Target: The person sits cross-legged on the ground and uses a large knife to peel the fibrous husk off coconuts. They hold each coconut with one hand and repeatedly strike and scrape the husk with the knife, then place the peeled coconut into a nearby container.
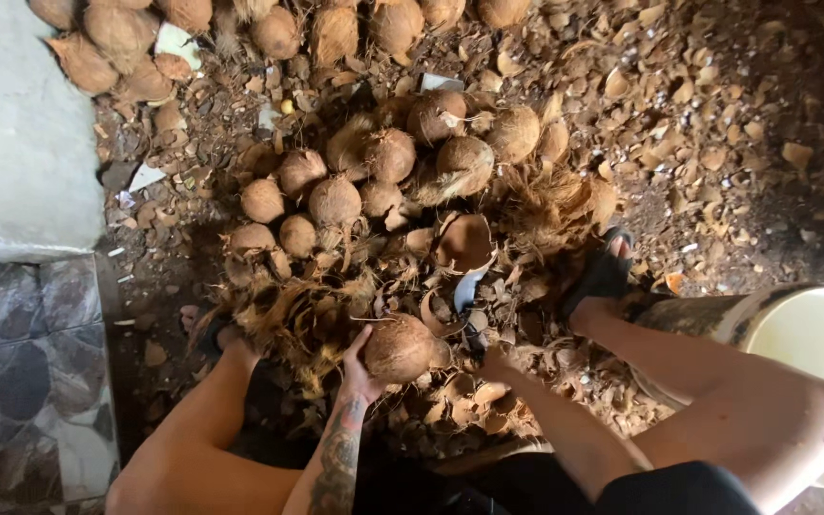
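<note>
We look down on a dirt floor (755,191) strewn with brown shell chips and dry husk fibre, dim at the edges. Our left hand (360,367) has its fingers (362,341) curled up around the left side of a husked coconut (399,348), gripping it; the thumb side is hidden behind the nut. The coconut is round, brown and hairy, with a paler worn patch on its near face, and it sits low in the litter right in front of us, between our two forearms. Our right hand (493,362) lies just right of the coconut, sunk among the shell pieces; whether it is closed on anything we cannot tell, as the fingers are buried. A curved dark blade-like piece (469,286) stands just above that hand, close to the coconut's upper right.

Outward from there, torn husk (302,315) piles up to the left of the nut, and broken shell cups (464,240) lie just beyond it. Farther out sits a heap of husked coconuts (383,157), touching one another, and more unhusked ones (116,38) line the top left. Our right foot in a dark sandal (603,272) rests to the right, our left foot (212,334) to the left, hemming the working spot. A pale bucket (817,353) stands beside the right knee, a grey concrete slab (16,124) and patterned tiles (30,372) bound the left. The most open ground lies to the upper right.
</note>
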